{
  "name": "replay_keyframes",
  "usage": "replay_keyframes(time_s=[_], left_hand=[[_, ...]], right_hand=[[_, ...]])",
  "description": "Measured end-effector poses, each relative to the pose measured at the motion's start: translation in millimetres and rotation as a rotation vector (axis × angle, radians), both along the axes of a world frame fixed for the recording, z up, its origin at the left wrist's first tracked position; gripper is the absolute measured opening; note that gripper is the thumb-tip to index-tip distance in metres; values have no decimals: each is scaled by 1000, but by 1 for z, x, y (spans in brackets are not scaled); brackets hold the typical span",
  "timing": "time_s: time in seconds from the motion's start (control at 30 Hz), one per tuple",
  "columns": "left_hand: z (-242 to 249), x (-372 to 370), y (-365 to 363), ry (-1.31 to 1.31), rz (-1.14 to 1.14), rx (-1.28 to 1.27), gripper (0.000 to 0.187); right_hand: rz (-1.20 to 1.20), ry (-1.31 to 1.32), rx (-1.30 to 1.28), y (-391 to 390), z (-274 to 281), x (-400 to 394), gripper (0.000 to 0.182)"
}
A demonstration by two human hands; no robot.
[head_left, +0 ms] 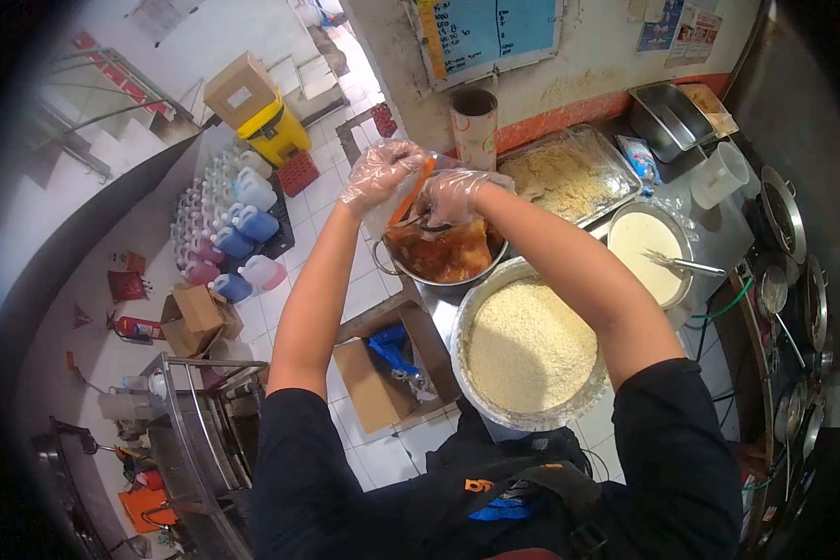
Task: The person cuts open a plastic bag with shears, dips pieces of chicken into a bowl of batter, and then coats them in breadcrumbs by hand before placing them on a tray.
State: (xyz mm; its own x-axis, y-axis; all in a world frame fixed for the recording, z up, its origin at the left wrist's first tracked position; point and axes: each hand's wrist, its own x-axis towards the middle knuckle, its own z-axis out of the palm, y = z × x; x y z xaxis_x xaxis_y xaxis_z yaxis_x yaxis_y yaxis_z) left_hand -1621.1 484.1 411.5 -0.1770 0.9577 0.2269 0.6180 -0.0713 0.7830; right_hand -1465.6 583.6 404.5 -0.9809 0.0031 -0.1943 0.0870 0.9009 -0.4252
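Both my hands wear clear plastic gloves and are raised above a metal pot of reddish-brown, saucy food. My left hand is closed on the top of a clear plastic bag with an orange strip along it. Just to its right, my right hand is closed beside the bag. Below its fingers shows a thin metal piece with a dark loop, which looks like scissors. The bag's lower end hangs over the pot, and its contents cannot be made out.
Nearer me stands a big basin of pale crumbly flour. To the right, a bowl of creamy batter holds a whisk. Behind are a crumb-covered tray, a steel container and a jug. A cardboard box sits on the floor.
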Motion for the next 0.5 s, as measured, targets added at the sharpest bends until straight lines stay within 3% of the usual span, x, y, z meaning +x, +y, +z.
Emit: replay_keyframes(time_s=[0.07, 0.13, 0.2, 0.27, 0.33, 0.37, 0.4, 0.43, 0.47, 0.5], left_hand=[[-1, -3, -9, -30, 48, 47, 24], [-6, -12, -18, -173, 108, 77, 25], [-20, -25, -31, -234, 143, 91, 25], [-47, -47, -42, -316, 176, 81, 23], [-57, -47, -54, -451, 195, 151, 22], [-63, -43, -63, -580, 213, 210, 21], [-62, -39, -72, -671, 206, 229, 19], [-64, -37, -78, -681, 204, 233, 19], [-67, -36, -85, -871, 230, 300, 17], [-69, -35, -91, -1060, 256, 368, 16]], right_hand=[[10, -53, 43, -2, -1, -2, 40], [-207, -178, 198, -2, 19, 14, 35], [-309, -192, 142, 4, 36, 50, 34], [-334, 81, 28, 9, 43, 105, 36], [-480, 192, -134, 7, 33, 165, 42], [-595, 82, -254, -15, 61, 192, 48], [-627, 248, -332, -24, 51, 229, 53], [-789, 405, -617, -26, 2, 275, 56], [-792, 402, -521, -53, 18, 302, 57], [-882, 451, -723, -72, 7, 334, 57]])
